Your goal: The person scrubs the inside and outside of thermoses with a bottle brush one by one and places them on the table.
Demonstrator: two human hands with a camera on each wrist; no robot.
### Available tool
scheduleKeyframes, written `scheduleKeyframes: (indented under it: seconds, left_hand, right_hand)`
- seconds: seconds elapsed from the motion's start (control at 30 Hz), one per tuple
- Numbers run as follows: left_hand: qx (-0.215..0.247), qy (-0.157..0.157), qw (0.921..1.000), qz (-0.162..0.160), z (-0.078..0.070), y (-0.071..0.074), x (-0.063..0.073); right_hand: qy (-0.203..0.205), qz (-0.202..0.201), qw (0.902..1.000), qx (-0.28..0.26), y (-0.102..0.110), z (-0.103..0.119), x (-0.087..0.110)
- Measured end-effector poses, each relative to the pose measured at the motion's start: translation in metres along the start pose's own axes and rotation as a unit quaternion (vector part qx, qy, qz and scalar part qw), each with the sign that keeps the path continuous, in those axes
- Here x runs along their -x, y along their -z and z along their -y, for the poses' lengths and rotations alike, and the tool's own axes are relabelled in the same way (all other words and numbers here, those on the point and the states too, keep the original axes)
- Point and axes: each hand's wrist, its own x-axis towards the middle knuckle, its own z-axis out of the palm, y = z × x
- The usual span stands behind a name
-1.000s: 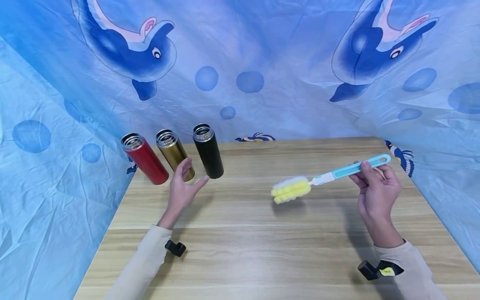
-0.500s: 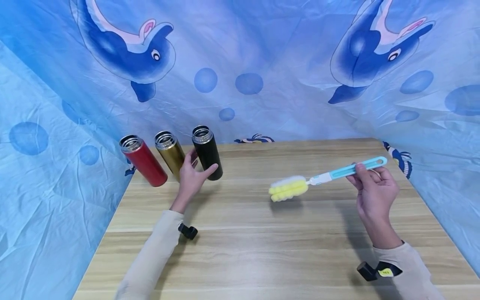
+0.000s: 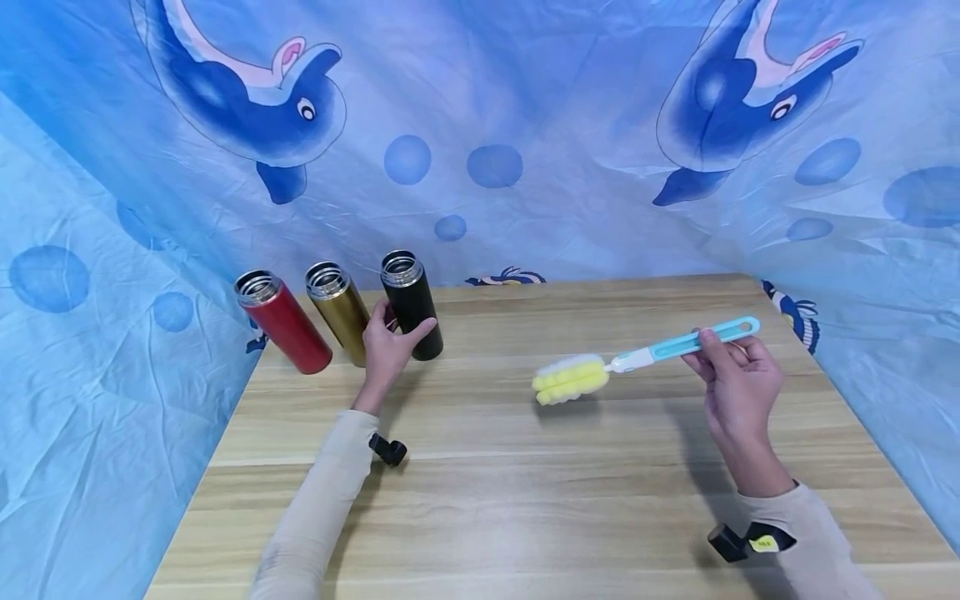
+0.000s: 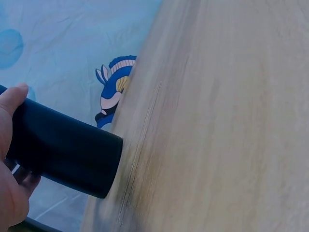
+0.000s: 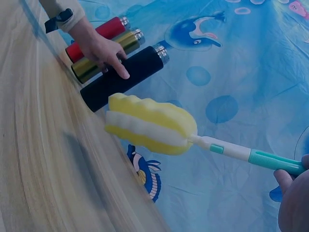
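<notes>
My left hand (image 3: 385,357) grips the black thermos bottle (image 3: 409,293) around its body, thumb across the near side and fingers on its left. In the left wrist view, the lower part of that black bottle (image 4: 67,150) stands upright on the tabletop. On the right, my right hand (image 3: 741,388) holds a bottle brush (image 3: 572,380) by its turquoise handle, thumb on top. The yellow and white sponge head points left and hovers over the table. Beside the black bottle stand a gold thermos bottle (image 3: 341,315) and a red thermos bottle (image 3: 287,325), both without lids.
A wood-grain table (image 3: 510,500) lies under everything. Blue cloth (image 3: 570,100) printed with dolphins hangs behind it and along both sides. The gold bottle stands close by my left fingers.
My left hand has moved right and forward, from in front of the gold bottle to the black bottle, and has taken hold of it. My right hand and the brush stay nearly still.
</notes>
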Motion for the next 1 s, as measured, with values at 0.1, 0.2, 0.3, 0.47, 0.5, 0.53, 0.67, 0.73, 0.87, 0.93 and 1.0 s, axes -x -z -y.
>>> scheduleKeyframes:
  seconds: [0.1, 0.2, 0.3, 0.47, 0.5, 0.53, 0.67, 0.73, 0.87, 0.93, 1.0]
  left_hand:
    - [-0.004, -0.001, 1.0000, -0.002, 0.000, 0.001, 0.000]
    - [-0.016, -0.003, 0.9999, 0.004, 0.000, 0.003, 0.001]
    - [-0.028, -0.007, 0.9995, 0.010, 0.000, 0.004, 0.002]
    - [-0.027, -0.008, 0.9995, 0.017, -0.003, 0.005, 0.001]
    - [-0.024, -0.008, 0.9995, 0.019, -0.004, 0.005, 0.001]
    - [-0.022, -0.008, 0.9995, 0.020, -0.004, 0.005, 0.000]
    - [-0.024, -0.006, 0.9995, 0.021, -0.005, 0.006, 0.000]
    - [-0.024, -0.008, 0.9995, 0.020, -0.005, 0.006, 0.000]
    - [-0.019, -0.019, 0.9994, 0.020, -0.007, 0.008, 0.002]
    - [-0.015, -0.026, 0.9992, 0.025, -0.010, 0.009, 0.004]
    - [-0.015, -0.032, 0.9988, 0.034, -0.014, 0.012, 0.007]
  right_hand:
    - [0.001, -0.003, 1.0000, -0.003, 0.001, -0.001, 0.001]
    - [-0.001, -0.004, 1.0000, -0.003, 0.001, -0.001, 0.002]
    - [-0.008, -0.004, 1.0000, 0.002, -0.001, -0.002, 0.003]
    - [-0.011, 0.000, 0.9999, 0.004, -0.003, -0.001, 0.003]
    - [-0.012, 0.001, 0.9999, 0.000, -0.004, -0.001, 0.003]
    - [-0.011, 0.003, 0.9999, -0.001, -0.004, 0.000, 0.002]
    - [-0.010, 0.007, 0.9999, -0.008, -0.006, 0.000, 0.001]
    - [-0.006, 0.011, 0.9999, -0.009, -0.007, 0.000, 0.000]
    - [0.002, 0.019, 0.9997, -0.013, -0.010, 0.002, -0.001]
    - [0.004, 0.022, 0.9995, -0.023, -0.012, 0.003, -0.003]
    - [0.005, 0.025, 0.9992, -0.031, -0.014, 0.005, -0.004]
